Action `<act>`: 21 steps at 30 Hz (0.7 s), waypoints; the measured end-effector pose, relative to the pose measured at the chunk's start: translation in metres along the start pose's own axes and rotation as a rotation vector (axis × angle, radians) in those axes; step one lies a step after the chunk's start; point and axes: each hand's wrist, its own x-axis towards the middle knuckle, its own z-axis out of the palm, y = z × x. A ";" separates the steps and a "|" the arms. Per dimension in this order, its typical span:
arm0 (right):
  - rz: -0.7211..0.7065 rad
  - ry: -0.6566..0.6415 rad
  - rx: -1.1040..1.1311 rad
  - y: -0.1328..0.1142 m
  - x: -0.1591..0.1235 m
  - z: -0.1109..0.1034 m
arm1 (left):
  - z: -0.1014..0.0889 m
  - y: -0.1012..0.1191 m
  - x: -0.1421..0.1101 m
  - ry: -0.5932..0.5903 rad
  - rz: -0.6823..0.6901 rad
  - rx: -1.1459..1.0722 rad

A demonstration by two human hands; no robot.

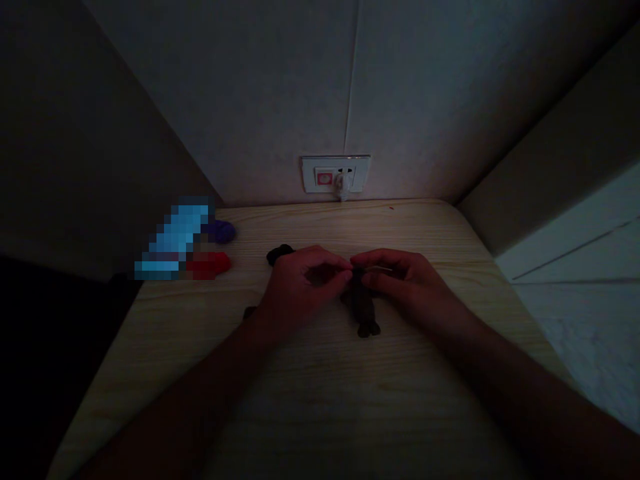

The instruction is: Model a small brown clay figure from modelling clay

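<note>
On the wooden tabletop lies a small dark figure, with two rounded feet toward me; it looks like modelling clay, though the dim light hides detail. My left hand is closed in a pinch at the figure's upper end, and what sits between its fingertips is too dark to make out. From the other side my right hand is closed too, with a thin pale stick between its fingers, its fingertips at the figure's top. A black lump rests just behind my left hand, and a smaller dark piece shows beside my left wrist.
At the table's left edge are a red lump and a purple-blue lump, beside a bright blurred-out rectangle. A wall socket with a plug in it is just above the back edge of the table.
</note>
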 end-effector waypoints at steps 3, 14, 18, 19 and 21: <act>-0.008 0.006 -0.014 -0.001 -0.001 0.000 | 0.000 0.003 -0.001 0.004 -0.014 -0.024; -0.094 -0.007 -0.010 -0.008 -0.005 0.003 | -0.002 0.005 -0.002 0.006 -0.039 -0.179; -0.149 -0.024 -0.003 -0.008 -0.006 0.003 | -0.003 0.006 -0.001 -0.001 -0.038 -0.188; -0.162 -0.033 0.002 -0.007 -0.006 0.003 | -0.003 0.005 -0.001 -0.002 -0.042 -0.193; -0.185 -0.058 0.011 -0.006 -0.006 0.003 | -0.003 0.004 -0.001 0.000 -0.057 -0.210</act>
